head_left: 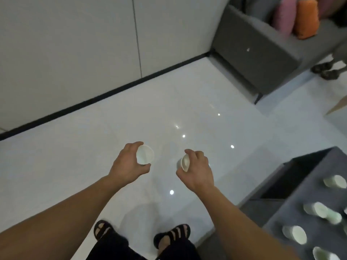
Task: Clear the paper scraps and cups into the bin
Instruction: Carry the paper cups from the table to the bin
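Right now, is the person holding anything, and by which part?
Yes, each hand holds a white paper cup by its side wall. The left hand has a grip around one cup, its mouth facing the camera; the right hand wraps a tilted cup.

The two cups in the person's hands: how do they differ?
The cup in the left hand turns its open mouth to the camera, showing a full round rim; the cup in the right hand is tilted sideways, its rim a narrow oval. The left hand grips from the side, the right hand from above. Both are small, white and held over the floor.
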The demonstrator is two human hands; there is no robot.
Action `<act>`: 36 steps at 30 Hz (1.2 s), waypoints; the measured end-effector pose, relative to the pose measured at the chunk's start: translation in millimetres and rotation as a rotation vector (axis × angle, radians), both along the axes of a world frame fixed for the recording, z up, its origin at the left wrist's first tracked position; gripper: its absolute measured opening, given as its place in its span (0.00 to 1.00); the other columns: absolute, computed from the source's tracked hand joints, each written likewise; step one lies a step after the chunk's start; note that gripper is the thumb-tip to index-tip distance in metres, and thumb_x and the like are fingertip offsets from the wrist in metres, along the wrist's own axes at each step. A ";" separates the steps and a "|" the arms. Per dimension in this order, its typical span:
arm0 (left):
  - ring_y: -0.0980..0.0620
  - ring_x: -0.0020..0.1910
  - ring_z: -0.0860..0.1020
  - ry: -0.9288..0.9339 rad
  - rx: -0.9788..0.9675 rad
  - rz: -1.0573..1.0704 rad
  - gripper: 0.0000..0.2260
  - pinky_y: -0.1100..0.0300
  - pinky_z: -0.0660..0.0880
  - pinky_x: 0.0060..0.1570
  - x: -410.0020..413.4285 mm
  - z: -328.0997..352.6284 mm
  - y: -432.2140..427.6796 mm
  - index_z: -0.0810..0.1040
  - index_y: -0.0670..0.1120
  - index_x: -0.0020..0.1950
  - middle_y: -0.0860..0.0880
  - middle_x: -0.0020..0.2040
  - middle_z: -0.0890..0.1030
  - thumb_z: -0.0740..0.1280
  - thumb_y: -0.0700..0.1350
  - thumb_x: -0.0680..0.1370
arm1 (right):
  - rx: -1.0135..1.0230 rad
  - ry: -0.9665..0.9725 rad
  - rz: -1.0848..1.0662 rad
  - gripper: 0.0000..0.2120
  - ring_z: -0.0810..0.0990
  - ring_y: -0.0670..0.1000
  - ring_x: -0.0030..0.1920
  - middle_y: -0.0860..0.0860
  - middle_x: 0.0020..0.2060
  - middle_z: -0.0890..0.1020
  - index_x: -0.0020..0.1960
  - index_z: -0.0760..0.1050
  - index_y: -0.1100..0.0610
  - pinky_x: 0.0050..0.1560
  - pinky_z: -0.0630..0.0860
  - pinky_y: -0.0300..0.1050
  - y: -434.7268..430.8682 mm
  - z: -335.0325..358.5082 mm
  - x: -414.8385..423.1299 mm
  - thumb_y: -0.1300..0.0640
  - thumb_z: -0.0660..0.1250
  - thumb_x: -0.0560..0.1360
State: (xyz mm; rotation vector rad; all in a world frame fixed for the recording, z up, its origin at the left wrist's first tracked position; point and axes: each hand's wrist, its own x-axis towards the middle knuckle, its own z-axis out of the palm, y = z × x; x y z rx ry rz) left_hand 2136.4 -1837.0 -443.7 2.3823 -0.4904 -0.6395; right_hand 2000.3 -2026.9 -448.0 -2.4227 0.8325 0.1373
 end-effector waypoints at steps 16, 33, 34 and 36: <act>0.46 0.59 0.73 -0.021 0.003 0.919 0.37 0.56 0.72 0.55 106.3 24.0 464.8 0.63 0.51 0.73 0.47 0.67 0.67 0.76 0.47 0.68 | -0.025 -0.038 0.880 0.31 0.67 0.51 0.64 0.47 0.66 0.66 0.73 0.61 0.45 0.54 0.73 0.45 416.2 21.7 284.8 0.44 0.64 0.71; 0.46 0.60 0.72 -0.144 -0.012 1.397 0.37 0.53 0.72 0.58 284.2 54.2 642.7 0.62 0.49 0.75 0.46 0.66 0.68 0.75 0.47 0.70 | -0.022 -0.098 1.290 0.32 0.68 0.51 0.61 0.48 0.65 0.67 0.72 0.60 0.46 0.55 0.75 0.44 620.7 33.8 574.8 0.44 0.66 0.71; 0.46 0.59 0.72 -0.143 -0.012 1.429 0.37 0.54 0.72 0.57 288.3 52.6 655.3 0.62 0.49 0.75 0.46 0.66 0.68 0.75 0.46 0.70 | -0.022 -0.096 1.316 0.32 0.69 0.51 0.61 0.48 0.65 0.67 0.72 0.60 0.45 0.55 0.75 0.43 634.5 31.9 583.6 0.44 0.66 0.71; 0.46 0.58 0.73 -0.144 -0.009 1.479 0.36 0.53 0.72 0.57 297.2 47.4 683.2 0.62 0.48 0.74 0.45 0.66 0.68 0.75 0.46 0.70 | -0.038 -0.101 1.356 0.32 0.70 0.50 0.60 0.48 0.64 0.68 0.72 0.60 0.45 0.53 0.75 0.41 665.8 25.1 601.8 0.43 0.67 0.71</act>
